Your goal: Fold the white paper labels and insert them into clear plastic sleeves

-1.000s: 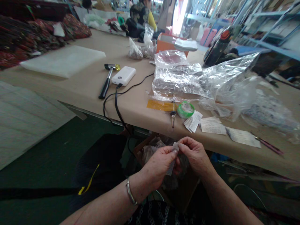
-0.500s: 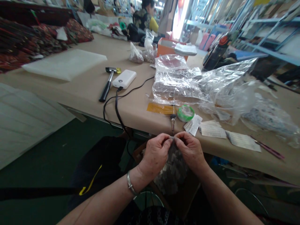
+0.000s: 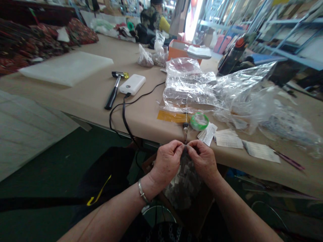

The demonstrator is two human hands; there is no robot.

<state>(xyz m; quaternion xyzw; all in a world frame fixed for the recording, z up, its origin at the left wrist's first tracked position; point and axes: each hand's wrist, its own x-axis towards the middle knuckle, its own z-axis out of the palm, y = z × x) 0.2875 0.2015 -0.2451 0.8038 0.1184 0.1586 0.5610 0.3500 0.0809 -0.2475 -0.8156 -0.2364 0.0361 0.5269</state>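
Observation:
My left hand (image 3: 168, 163) and my right hand (image 3: 203, 161) are pinched together, fingertips touching, just below the table's front edge. Between them they hold up a clear bag of small grey labels (image 3: 183, 183), which hangs down below the fingers. Directly above my fingertips the tip of a soldering iron (image 3: 186, 128) pokes over the table's edge, close to the top of the bag. Whether the iron touches the bag I cannot tell. A metal bracelet sits on my left wrist.
On the brown table (image 3: 88, 90): green tape roll (image 3: 199, 121), paper slips (image 3: 228, 137), crumpled clear plastic bags (image 3: 217, 89), white power bank (image 3: 132, 84) with black cable, hammer (image 3: 113, 90), white foam sheet (image 3: 65, 67), orange box (image 3: 180, 50). A person sits at the far end.
Both hands rose from my lap toward the table's edge under the iron's tip. A single white label held a second ago gave way to the hanging bag of labels.

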